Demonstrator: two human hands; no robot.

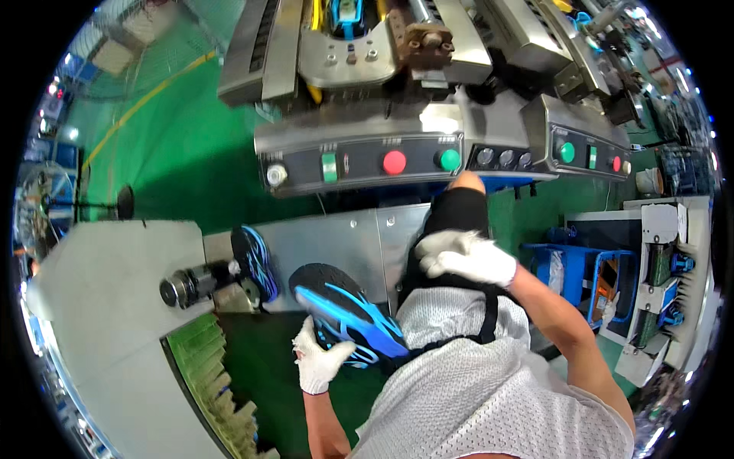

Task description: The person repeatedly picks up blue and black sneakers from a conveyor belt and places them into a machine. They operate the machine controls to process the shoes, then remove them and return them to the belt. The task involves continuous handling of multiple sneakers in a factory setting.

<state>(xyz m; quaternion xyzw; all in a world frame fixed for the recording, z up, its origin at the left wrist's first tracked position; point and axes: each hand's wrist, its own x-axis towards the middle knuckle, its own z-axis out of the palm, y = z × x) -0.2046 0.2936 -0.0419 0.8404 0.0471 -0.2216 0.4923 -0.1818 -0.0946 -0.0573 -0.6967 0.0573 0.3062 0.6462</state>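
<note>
My left hand (pixel 317 357), in a white knit glove, grips a black shoe with bright blue stripes (pixel 353 315) at its lower left edge, with the thumb spread along its side. The shoe is tilted in front of my lap. My right hand (pixel 468 257), gloved in white too, hovers over my thigh, apart from the shoe. Its fingers are loosely bent and a little blurred, and nothing shows in them. Another black and blue shoe (pixel 254 262) stands farther left, beside a dark metal cylinder (pixel 183 287).
Ahead stands a steel machine with a control panel (pixel 359 163) bearing red and green buttons; a blue-striped shoe upper (pixel 346 17) sits in its clamp. A pale machine housing (pixel 115 306) and green bristles (pixel 202 344) lie left. At right are a blue cart (pixel 585 268) and a white rack (pixel 661 222).
</note>
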